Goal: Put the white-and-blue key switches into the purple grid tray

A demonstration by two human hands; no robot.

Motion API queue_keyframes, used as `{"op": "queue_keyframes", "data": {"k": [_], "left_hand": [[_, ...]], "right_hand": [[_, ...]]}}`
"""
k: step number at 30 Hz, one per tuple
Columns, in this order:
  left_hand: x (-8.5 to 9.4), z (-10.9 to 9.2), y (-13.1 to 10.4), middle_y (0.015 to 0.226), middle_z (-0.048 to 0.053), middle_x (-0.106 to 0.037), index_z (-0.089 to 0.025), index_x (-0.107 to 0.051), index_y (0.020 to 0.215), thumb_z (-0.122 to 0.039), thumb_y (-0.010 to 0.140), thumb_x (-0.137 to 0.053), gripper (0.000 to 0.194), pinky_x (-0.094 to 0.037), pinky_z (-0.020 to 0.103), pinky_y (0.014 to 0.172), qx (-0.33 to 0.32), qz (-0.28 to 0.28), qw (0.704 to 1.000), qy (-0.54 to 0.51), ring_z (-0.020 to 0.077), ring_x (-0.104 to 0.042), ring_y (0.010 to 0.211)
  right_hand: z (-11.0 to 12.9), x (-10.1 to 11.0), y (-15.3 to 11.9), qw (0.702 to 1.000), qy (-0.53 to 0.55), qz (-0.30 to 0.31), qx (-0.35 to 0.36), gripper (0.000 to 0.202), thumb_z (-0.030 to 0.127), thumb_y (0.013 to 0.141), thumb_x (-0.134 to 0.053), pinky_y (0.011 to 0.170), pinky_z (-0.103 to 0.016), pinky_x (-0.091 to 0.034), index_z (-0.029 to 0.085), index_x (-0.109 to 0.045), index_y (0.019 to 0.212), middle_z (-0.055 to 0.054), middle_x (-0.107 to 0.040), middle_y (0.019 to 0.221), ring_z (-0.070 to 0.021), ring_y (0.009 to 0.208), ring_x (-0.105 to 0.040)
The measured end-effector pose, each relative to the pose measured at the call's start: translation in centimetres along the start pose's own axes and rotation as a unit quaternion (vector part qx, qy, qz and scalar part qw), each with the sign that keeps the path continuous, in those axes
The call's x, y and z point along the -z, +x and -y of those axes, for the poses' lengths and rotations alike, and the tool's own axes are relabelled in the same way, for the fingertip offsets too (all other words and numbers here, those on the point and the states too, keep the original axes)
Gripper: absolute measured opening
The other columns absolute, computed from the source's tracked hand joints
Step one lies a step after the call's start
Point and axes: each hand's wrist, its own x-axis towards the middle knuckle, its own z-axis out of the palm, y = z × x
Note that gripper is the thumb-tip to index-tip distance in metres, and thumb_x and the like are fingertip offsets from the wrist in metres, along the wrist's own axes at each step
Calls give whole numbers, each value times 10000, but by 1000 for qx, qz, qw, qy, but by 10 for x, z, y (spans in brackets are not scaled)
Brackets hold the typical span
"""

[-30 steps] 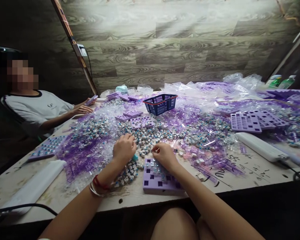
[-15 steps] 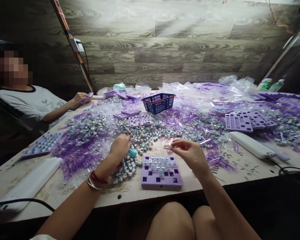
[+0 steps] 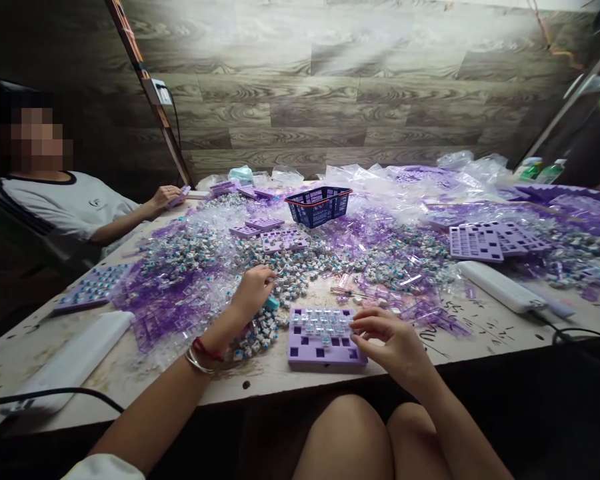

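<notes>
A purple tray (image 3: 325,350) with square holes lies at the table's near edge, and its far rows hold clear switches. My right hand (image 3: 387,340) rests at the tray's right side, fingertips touching its edge; I cannot tell whether they hold anything. My left hand (image 3: 254,288), with bracelets on the wrist, is curled with its fingers pinched into the pile of white-and-blue switches (image 3: 280,270) just left of the tray. A teal piece (image 3: 272,304) lies under that hand.
Loose switches and clear purple plastic pieces (image 3: 165,300) cover the table. A blue basket (image 3: 320,205) stands at the back, more purple trays (image 3: 485,241) to the right, and white bars (image 3: 500,287) on both sides. Another person (image 3: 75,207) sits at the left, hands on the table.
My right hand, raised half a second ago pinching a small clear piece, has dropped onto the tray's right edge. My left hand stayed in the switch pile.
</notes>
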Motion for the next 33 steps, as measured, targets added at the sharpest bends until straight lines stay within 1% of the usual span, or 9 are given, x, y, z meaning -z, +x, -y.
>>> {"op": "queue_keyframes", "data": {"k": [4,8,13,16,18,20,24,28,33], "left_hand": [[-4,-14,-5,1004,68,-596,-131,-654,922,-60,761,-638,177,-487,305,874,-25,-13,998,-63,186,-582,943],[-9,-21,-11,1035,70,-562,-142,-633,963,-74,756,-639,218,-492,314,870,-42,24,994,-96,187,-560,975],[-7,-16,-9,1024,70,-567,-134,-636,958,-48,739,-612,237,-464,324,917,-39,32,995,-88,188,-556,982],[1,-11,-4,1029,71,-583,-136,-648,941,-153,752,-648,190,-457,345,924,-21,23,997,-77,206,-556,983],[6,-8,-1,1013,60,-600,-147,-656,907,-164,785,-590,140,-435,362,952,-3,4,999,-49,214,-550,997],[8,-6,0,987,50,-615,-155,-660,880,-121,799,-512,172,-419,367,966,27,-9,1000,-9,217,-545,998],[5,-2,-3,969,57,-619,-167,-679,910,-207,805,-569,157,-431,362,914,75,40,994,74,247,-545,980],[1,-2,-5,994,56,-611,-188,-690,938,-248,824,-586,166,-434,348,877,67,75,989,105,249,-547,988],[2,-10,-4,978,49,-624,-162,-671,908,-196,802,-615,125,-422,336,897,42,31,998,43,231,-551,981]], "right_hand": [[5,-1,3,996,-49,67,20,136,184,749,-627,599,-246,-546,179,-742,821,-52,-666,824,-136,660,-628],[9,-3,3,988,-110,105,30,151,126,734,-628,607,-247,-499,193,-735,816,-37,-685,784,-139,665,-616],[10,-6,5,984,-143,101,45,91,127,749,-641,611,-250,-473,193,-692,787,-18,-684,749,-145,667,-608],[10,-9,5,983,-148,98,56,90,113,763,-629,626,-253,-471,190,-672,746,-11,-672,726,-141,654,-601],[10,-10,5,983,-141,99,58,98,113,774,-620,633,-255,-475,189,-674,747,-14,-671,736,-142,660,-605],[9,-11,4,985,-130,96,58,109,119,788,-608,637,-256,-480,189,-684,754,-24,-676,766,-145,680,-614],[6,-10,5,987,-126,79,59,123,143,805,-596,615,-253,-485,191,-697,754,-41,-672,813,-147,692,-619],[5,-10,5,984,-147,83,58,126,149,822,-582,594,-250,-477,190,-678,751,-37,-652,818,-134,651,-591],[5,-13,6,975,-188,94,66,117,148,844,-572,641,-261,-480,196,-658,781,-37,-639,848,-144,701,-598]]}}
